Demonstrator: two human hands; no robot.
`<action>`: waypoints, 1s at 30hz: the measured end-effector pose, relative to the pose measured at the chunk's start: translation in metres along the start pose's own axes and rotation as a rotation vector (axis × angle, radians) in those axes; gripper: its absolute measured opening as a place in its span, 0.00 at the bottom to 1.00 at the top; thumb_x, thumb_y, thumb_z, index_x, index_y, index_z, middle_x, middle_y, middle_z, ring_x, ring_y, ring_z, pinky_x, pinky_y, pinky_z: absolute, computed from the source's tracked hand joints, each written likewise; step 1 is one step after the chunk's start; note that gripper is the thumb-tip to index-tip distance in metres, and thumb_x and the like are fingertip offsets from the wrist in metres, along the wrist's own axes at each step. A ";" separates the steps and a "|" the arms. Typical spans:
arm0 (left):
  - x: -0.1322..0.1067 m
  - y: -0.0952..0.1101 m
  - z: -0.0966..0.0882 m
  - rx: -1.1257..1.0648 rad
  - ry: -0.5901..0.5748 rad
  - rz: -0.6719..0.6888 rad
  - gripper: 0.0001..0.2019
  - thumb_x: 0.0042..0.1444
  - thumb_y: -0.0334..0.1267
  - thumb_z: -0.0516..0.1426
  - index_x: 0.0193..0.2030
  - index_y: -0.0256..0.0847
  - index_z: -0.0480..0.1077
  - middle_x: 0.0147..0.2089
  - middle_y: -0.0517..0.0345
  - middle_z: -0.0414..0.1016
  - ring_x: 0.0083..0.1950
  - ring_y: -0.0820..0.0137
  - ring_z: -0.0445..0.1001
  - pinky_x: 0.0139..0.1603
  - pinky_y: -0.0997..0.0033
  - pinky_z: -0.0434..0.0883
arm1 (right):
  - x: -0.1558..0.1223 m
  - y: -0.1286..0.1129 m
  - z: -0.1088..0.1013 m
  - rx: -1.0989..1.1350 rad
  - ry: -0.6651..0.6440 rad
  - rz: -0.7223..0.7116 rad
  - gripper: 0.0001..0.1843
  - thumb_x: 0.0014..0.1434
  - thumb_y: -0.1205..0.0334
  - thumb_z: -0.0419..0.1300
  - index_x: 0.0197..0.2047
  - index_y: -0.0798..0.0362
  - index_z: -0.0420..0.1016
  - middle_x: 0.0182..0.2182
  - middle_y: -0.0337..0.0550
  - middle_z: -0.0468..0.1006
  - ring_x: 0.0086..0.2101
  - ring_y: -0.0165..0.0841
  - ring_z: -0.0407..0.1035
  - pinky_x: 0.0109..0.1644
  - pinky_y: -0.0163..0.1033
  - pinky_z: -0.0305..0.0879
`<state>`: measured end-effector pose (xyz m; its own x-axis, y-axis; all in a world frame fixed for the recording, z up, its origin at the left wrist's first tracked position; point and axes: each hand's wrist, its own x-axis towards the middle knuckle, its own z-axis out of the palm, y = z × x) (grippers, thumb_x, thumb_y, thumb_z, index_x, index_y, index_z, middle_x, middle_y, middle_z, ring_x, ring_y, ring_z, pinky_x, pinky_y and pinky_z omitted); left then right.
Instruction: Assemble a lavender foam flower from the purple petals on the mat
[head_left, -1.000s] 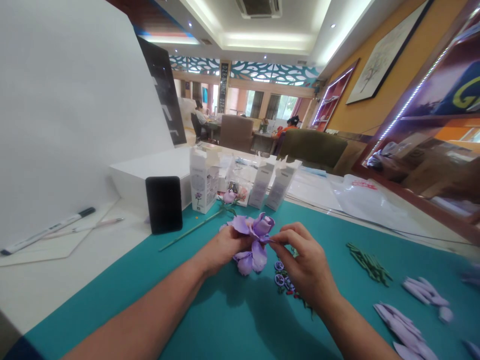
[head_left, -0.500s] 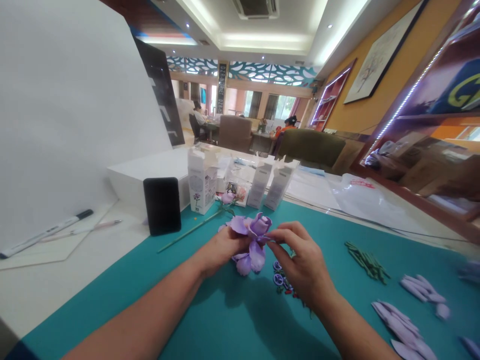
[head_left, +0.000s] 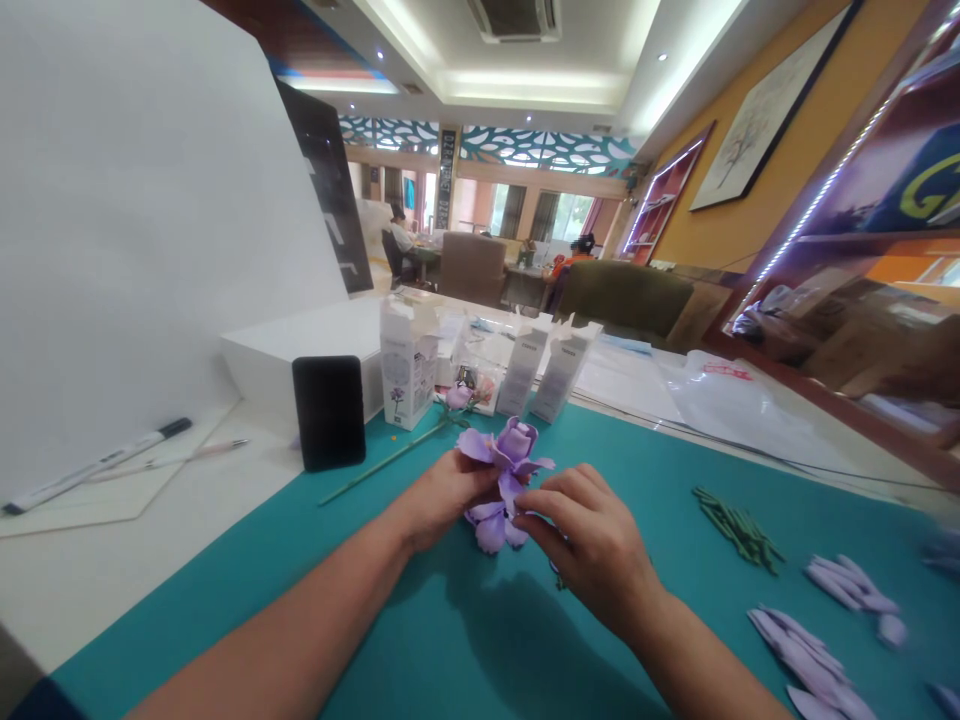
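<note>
A purple flower (head_left: 513, 462), its frilled petals flared around a closed bud at the top, is held over a teal mat (head_left: 420, 640) spread on a white counter (head_left: 52, 575). The mat's left edge slants away from the lower corner, and a stretch of teal separates the flower from lilac pieces (head_left: 799, 655) and green stems (head_left: 737, 528) at right, leaving room to move on that side. The left hand (head_left: 447, 492) is clamped on the flower, its fingertips hidden among the petals. The right hand (head_left: 592, 535) has thumb and forefinger nearly together, pinching a lower petal. Just beyond, a long-stemmed flower (head_left: 458, 397) lies diagonally on the mat, its stem reaching toward a black slab (head_left: 328, 412) standing upright. Along the mat's far edge stand a printed white box (head_left: 407, 362) and two slimmer white cartons (head_left: 564, 372), flaps raised. Farther back, an olive chair (head_left: 626, 300) and a beige chair (head_left: 472, 268) face a room where other people sit.
</note>
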<state>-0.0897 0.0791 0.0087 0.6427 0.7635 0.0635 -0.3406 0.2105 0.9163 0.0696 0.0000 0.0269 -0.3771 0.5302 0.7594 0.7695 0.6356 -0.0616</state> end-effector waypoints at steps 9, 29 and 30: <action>-0.001 0.002 0.003 0.011 -0.013 -0.014 0.20 0.41 0.42 0.68 0.42 0.37 0.75 0.39 0.50 0.78 0.39 0.67 0.75 0.47 0.65 0.69 | 0.002 -0.003 -0.003 0.005 0.047 0.024 0.05 0.62 0.66 0.58 0.36 0.53 0.75 0.27 0.43 0.74 0.28 0.32 0.63 0.33 0.38 0.62; -0.003 0.000 0.001 -0.043 0.007 -0.095 0.12 0.45 0.33 0.63 0.39 0.39 0.72 0.34 0.56 0.74 0.35 0.69 0.72 0.39 0.67 0.70 | 0.001 0.005 -0.007 -0.009 0.061 0.166 0.06 0.62 0.66 0.55 0.39 0.51 0.72 0.34 0.45 0.73 0.34 0.33 0.70 0.37 0.37 0.69; -0.003 0.000 0.002 -0.040 0.013 -0.085 0.12 0.46 0.34 0.63 0.39 0.40 0.71 0.34 0.56 0.74 0.35 0.70 0.73 0.39 0.67 0.70 | 0.001 0.004 -0.007 -0.008 0.054 0.168 0.06 0.62 0.66 0.55 0.39 0.51 0.72 0.34 0.45 0.73 0.34 0.33 0.70 0.36 0.37 0.69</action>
<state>-0.0902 0.0759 0.0092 0.6617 0.7495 -0.0191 -0.3128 0.2991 0.9015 0.0762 -0.0005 0.0322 -0.2153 0.5975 0.7724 0.8232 0.5365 -0.1856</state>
